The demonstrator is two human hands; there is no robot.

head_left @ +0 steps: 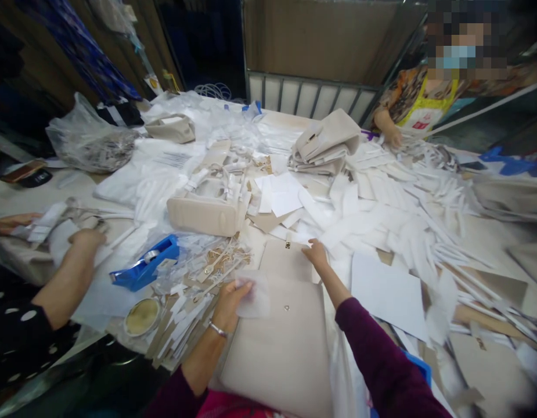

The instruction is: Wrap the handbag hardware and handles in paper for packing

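Note:
A flat beige bag lies in front of me with its flap folded back and a small metal clasp on it. My left hand is closed on a small translucent white sheet held over the bag's near left part. My right hand rests at the flap's far right corner, fingers curled onto its edge beside a small white strip.
A blue tape dispenser and a round tin sit at left. Another beige bag stands behind, folded bags farther back. White paper pieces cover the table. A person's hands work at left; another person sits far right.

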